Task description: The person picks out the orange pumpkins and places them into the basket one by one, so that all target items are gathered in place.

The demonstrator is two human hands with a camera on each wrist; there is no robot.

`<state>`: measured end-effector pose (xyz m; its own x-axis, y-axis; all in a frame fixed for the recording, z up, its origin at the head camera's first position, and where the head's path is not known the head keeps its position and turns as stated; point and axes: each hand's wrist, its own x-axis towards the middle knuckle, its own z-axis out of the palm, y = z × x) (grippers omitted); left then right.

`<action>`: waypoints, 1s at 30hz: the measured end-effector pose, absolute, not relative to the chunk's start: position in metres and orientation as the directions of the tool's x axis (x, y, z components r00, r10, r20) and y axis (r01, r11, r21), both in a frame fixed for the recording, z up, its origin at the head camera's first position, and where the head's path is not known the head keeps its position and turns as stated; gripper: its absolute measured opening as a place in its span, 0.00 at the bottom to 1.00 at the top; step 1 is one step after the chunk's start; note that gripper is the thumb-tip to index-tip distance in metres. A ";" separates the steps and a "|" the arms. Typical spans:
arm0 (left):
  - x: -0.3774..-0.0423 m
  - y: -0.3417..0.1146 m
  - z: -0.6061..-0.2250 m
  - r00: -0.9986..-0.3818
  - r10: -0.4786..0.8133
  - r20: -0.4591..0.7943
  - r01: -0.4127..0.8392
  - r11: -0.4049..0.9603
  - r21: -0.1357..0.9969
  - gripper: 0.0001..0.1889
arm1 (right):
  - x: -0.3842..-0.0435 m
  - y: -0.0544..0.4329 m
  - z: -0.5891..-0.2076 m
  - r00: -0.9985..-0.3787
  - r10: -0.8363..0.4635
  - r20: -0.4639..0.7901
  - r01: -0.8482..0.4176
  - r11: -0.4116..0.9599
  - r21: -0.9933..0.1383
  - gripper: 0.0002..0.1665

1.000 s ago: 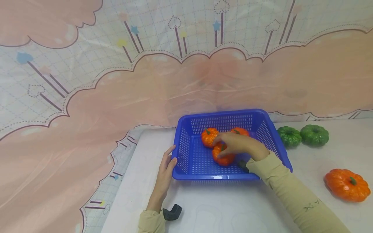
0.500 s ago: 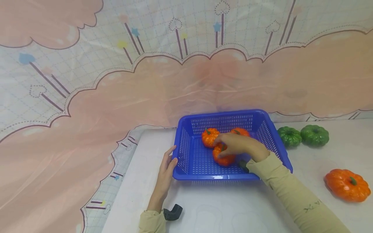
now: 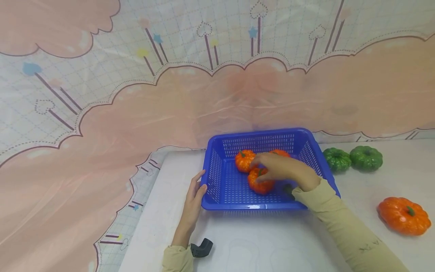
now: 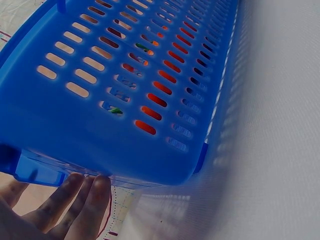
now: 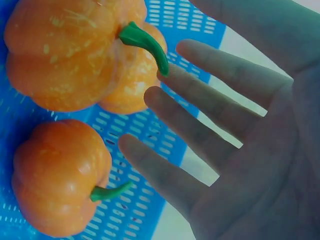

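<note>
A blue plastic basket [image 3: 258, 206] with slotted walls holds small orange pumpkins: one at the left [image 3: 244, 160], one nearer the front [image 3: 261, 185], and another partly hidden farther back [image 3: 280, 152]. Over the front pumpkin hovers my right hand [image 3: 283, 168]. In the right wrist view that hand [image 5: 240, 135] has its fingers spread and fairly straight, gripping nothing, beside a green pumpkin stem [image 5: 145, 44]. My left hand [image 3: 192, 204] rests against the basket's left side. In the left wrist view its straight fingertips [image 4: 100, 187] touch the basket's edge.
On the white table [image 3: 258, 241], right of the basket, sit two green pumpkins [image 3: 337, 159] [image 3: 366, 158]. A larger orange pumpkin [image 3: 404, 216] lies nearer the right edge. A black curved piece [image 3: 202, 248] is by the left cuff. Patterned cloth [image 3: 217, 102] hangs behind.
My right hand and forearm have shifted slightly right and back from the front pumpkin, which stays in place. The left hand and basket look unmoved.
</note>
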<state>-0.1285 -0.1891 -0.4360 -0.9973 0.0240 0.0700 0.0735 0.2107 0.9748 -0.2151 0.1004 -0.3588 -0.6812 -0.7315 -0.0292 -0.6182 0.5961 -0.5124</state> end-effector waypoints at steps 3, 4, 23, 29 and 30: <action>-0.128 -0.189 -0.436 -0.997 0.028 0.075 0.079 0.204 0.976 0.26 | -0.213 0.104 -0.356 -0.692 -0.722 -0.019 -0.618 0.605 -0.502 0.23; -0.128 -0.189 -0.436 -0.997 0.030 0.076 0.080 0.203 0.976 0.26 | -0.212 0.105 -0.355 -0.695 -0.719 -0.017 -0.618 0.608 -0.498 0.23; -0.131 -0.189 -0.438 -0.997 0.026 0.075 0.079 0.210 0.975 0.25 | -0.198 0.126 -0.346 -0.717 -0.693 0.070 -0.641 0.617 -0.456 0.20; -0.130 -0.190 -0.438 -0.997 0.020 0.068 0.071 0.221 0.973 0.25 | -0.191 0.136 -0.341 -0.727 -0.677 0.119 -0.648 0.617 -0.447 0.21; -0.130 -0.190 -0.438 -0.997 0.020 0.068 0.071 0.224 0.972 0.25 | -0.190 0.138 -0.340 -0.728 -0.674 0.125 -0.649 0.618 -0.445 0.21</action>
